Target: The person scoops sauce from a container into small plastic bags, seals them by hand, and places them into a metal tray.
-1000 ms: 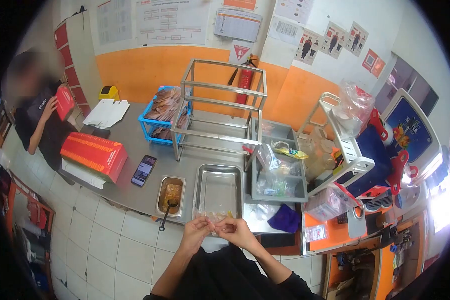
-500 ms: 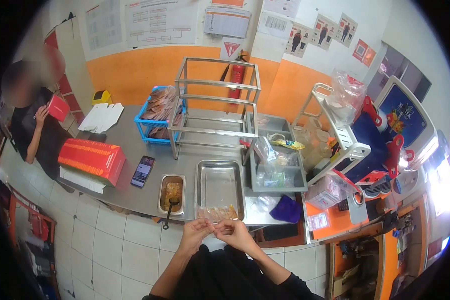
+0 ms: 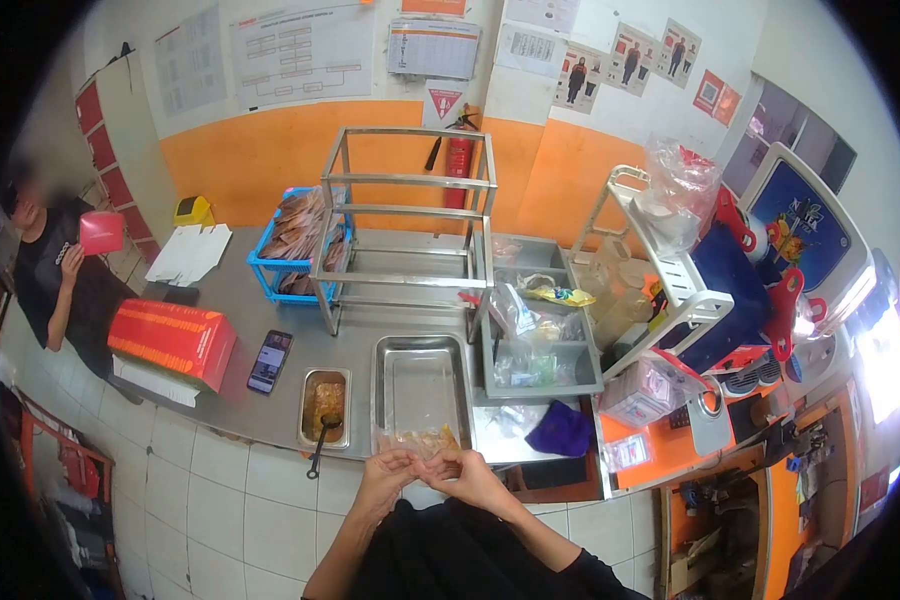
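Observation:
My left hand (image 3: 390,474) and my right hand (image 3: 466,480) meet at the near edge of a steel tray (image 3: 421,343), fingertips pinched together. What lies between the fingertips is too small to make out. Just beyond them, at the tray's near end, are small clear plastic packets (image 3: 432,439) with yellowish-brown contents, partly hidden by my fingers. To the left of the tray stands a small steel pan (image 3: 343,380) of chunky yellow-brown food. A black-handled spoon (image 3: 317,456) rests in it, its handle hanging over the counter's front edge.
On the steel counter (image 3: 270,320) lie a phone (image 3: 270,361) and a red-orange box (image 3: 172,342). Behind are a blue basket (image 3: 270,270) of brown packets and a metal rack (image 3: 410,185). Right are a grey divided bin (image 3: 540,388) and purple cloth (image 3: 560,430). A person (image 3: 55,265) stands left holding a red box.
My view has shifted slightly, so the counter's things sit a little further left and lower. Both hands stay pinched together. The person at left has turned the red box.

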